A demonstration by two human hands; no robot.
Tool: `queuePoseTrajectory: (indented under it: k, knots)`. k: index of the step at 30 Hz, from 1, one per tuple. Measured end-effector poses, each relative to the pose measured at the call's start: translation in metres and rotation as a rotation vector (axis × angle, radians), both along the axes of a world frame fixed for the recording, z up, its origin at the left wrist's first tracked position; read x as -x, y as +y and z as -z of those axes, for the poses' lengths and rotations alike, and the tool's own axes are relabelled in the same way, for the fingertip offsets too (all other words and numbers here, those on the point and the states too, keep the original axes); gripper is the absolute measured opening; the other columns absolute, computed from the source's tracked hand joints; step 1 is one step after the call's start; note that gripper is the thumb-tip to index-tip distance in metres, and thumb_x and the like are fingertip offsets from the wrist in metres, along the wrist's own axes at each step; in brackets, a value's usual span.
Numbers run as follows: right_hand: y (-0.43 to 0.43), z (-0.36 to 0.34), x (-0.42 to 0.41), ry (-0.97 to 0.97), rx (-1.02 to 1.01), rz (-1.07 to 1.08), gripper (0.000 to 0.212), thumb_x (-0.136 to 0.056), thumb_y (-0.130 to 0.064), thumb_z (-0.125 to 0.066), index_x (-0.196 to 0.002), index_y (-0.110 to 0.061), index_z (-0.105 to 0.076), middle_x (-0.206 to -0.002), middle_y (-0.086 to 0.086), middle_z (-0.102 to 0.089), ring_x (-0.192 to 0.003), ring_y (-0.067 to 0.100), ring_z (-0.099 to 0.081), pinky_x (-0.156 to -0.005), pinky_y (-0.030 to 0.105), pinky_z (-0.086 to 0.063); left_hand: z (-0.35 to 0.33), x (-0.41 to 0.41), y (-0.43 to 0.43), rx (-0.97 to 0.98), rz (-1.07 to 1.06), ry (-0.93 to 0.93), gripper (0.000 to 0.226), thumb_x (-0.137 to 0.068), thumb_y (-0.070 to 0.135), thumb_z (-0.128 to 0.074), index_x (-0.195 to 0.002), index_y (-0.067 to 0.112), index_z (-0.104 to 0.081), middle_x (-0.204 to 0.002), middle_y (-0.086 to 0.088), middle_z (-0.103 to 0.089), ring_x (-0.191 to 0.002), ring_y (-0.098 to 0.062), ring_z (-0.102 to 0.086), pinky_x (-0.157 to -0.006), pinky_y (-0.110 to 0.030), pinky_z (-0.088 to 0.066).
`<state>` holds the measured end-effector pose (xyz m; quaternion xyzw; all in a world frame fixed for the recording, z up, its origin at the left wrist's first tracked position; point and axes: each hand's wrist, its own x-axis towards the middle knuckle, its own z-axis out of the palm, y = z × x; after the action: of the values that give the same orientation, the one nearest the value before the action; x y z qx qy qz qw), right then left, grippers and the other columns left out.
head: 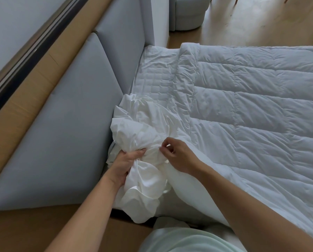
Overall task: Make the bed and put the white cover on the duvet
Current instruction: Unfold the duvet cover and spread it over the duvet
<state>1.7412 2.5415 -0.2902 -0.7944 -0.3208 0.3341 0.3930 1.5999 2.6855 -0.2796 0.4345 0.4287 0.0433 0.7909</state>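
White cotton is bunched in the left hand (123, 167), whose fingers are clenched round a thick gather of the white cover (143, 122), thumb on the near side and fingertips dug into the folds. Just to its right, the right hand (179, 156) has its fingers curled, with thumb and forefinger pinching a small fold of the same cloth where the cover meets the duvet (261, 110). Whether duvet fabric is also caught in that pinch cannot be told. Both forearms are bare and reach in from the near edge.

The cover lies in a crumpled heap at the near-left corner of the bed (152, 57). It is piled against the headboard and spills over the near side, and none of it is spread flat. The duvet, stitched in broad puffy panels, lies open across the bed to the right and far right. Its left edge is rolled back in a loose ridge, and its near-left corner runs under the right hand. Between that ridge and the headboard a strip of the bed's top shows, quilted in small squares.

Along the left stands the grey-blue padded headboard (61, 139), set in a tan wooden surround (30, 91). Far off lie a pale wood floor (252, 20) and a grey upholstered seat (188, 13). A pale green garment (184, 240) shows at the near edge.
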Motion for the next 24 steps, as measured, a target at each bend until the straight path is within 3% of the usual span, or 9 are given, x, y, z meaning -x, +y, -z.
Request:
queuePoseTrajectory:
  k: [4,7,9,13,16,19,21,24]
  knots:
    - [-0.004,0.003,-0.011,0.181,-0.019,0.084,0.018,-0.103,-0.028,-0.055,-0.088,-0.018,-0.058,-0.056,0.004,-0.048,-0.044,0.011,-0.033,-0.045,0.025,-0.03,0.001,0.0,0.003,0.046,0.005,-0.015,0.035,-0.089,0.003,-0.068,-0.123,-0.001,-0.067,-0.117,-0.022,-0.071,-0.102,-0.039,-0.072,-0.078,-0.044,-0.062]
    - [-0.007,0.002,-0.008,0.069,-0.081,0.081,0.012,-0.102,-0.035,-0.055,-0.101,-0.024,-0.06,-0.053,0.001,-0.049,-0.043,0.008,-0.035,-0.049,0.025,-0.034,0.0,-0.004,-0.002,0.035,0.013,-0.043,0.032,-0.091,0.0,-0.064,-0.123,0.0,-0.066,-0.114,-0.021,-0.072,-0.1,-0.038,-0.072,-0.077,-0.044,-0.063]
    - [-0.01,0.0,-0.004,-0.041,-0.132,0.073,0.019,-0.097,-0.041,-0.063,-0.111,-0.028,-0.063,-0.049,-0.004,-0.048,-0.044,0.009,-0.041,-0.05,0.02,-0.035,-0.001,-0.007,-0.005,0.017,0.025,-0.054,0.032,-0.091,-0.001,-0.064,-0.123,-0.001,-0.066,-0.116,-0.024,-0.071,-0.099,-0.039,-0.072,-0.077,-0.045,-0.062]
    - [-0.009,0.004,0.003,-0.184,-0.03,-0.02,0.01,-0.094,-0.036,-0.067,-0.1,-0.027,-0.07,-0.055,-0.012,-0.055,-0.054,0.006,-0.052,-0.059,0.019,-0.042,-0.001,-0.011,-0.01,-0.029,0.019,-0.029,0.03,-0.088,-0.004,-0.067,-0.118,-0.005,-0.067,-0.114,-0.028,-0.07,-0.094,-0.04,-0.073,-0.076,-0.045,-0.063]
    - [-0.008,0.004,0.002,-0.136,0.048,-0.046,0.006,-0.099,-0.028,-0.061,-0.097,-0.024,-0.065,-0.066,-0.013,-0.062,-0.059,0.003,-0.055,-0.061,0.02,-0.044,0.001,-0.011,-0.01,0.019,-0.024,-0.015,0.034,-0.087,-0.002,-0.068,-0.121,-0.009,-0.065,-0.117,-0.029,-0.069,-0.098,-0.043,-0.071,-0.079,-0.047,-0.062]
    - [-0.01,0.002,-0.001,-0.066,0.048,-0.087,0.007,-0.099,-0.028,-0.06,-0.093,-0.025,-0.06,-0.064,-0.006,-0.065,-0.053,0.004,-0.052,-0.057,0.018,-0.043,0.001,-0.009,-0.011,0.062,-0.049,-0.023,0.035,-0.088,-0.002,-0.066,-0.122,-0.012,-0.064,-0.108,-0.027,-0.069,-0.092,-0.04,-0.072,-0.076,-0.045,-0.063]
    - [-0.012,0.001,-0.002,-0.003,0.033,-0.103,0.011,-0.098,-0.031,-0.063,-0.091,-0.023,-0.058,-0.065,0.002,-0.067,-0.049,0.006,-0.047,-0.053,0.019,-0.041,0.0,-0.008,-0.014,0.062,-0.052,-0.031,0.034,-0.089,-0.002,-0.065,-0.121,-0.012,-0.064,-0.109,-0.026,-0.069,-0.092,-0.04,-0.071,-0.078,-0.047,-0.063]
    - [-0.011,0.002,-0.001,0.137,-0.019,-0.005,0.023,-0.098,-0.041,-0.061,-0.089,-0.02,-0.067,-0.069,-0.001,-0.07,-0.053,0.008,-0.05,-0.052,0.023,-0.043,-0.001,-0.005,-0.016,0.026,-0.017,-0.068,0.032,-0.091,-0.003,-0.064,-0.123,-0.007,-0.065,-0.116,-0.027,-0.07,-0.103,-0.046,-0.069,-0.085,-0.051,-0.061]
